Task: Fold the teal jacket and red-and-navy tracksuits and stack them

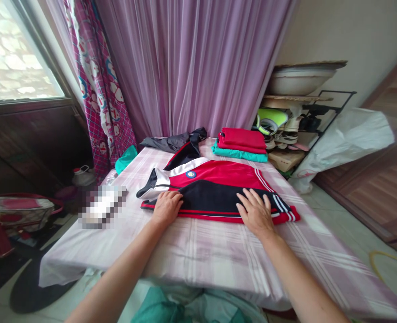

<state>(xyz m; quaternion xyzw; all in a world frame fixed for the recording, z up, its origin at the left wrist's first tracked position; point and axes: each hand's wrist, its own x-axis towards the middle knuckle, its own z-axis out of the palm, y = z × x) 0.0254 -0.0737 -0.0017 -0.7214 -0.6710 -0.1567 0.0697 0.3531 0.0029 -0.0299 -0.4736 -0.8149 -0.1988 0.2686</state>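
Note:
A red, white and navy zip jacket (218, 174) lies on the checked tablecloth, its collar toward the left and a round badge on the chest. One navy sleeve is folded across the body along the near side. My left hand (167, 207) rests on the sleeve's shoulder end, just below the collar, fingers together and curved downward. Near the cuff stripes, my right hand (255, 211) lies flat on the same sleeve with its fingers spread. The other dark sleeve (187, 154) sticks out at the far side.
Folded red and green clothes (242, 141) are stacked at the table's back right. A dark grey garment (166, 142) lies at the back left. A blurred-out object (102, 206) sits near the left edge. Beyond stand a shoe rack (319, 121) and a white plastic bag (350, 139).

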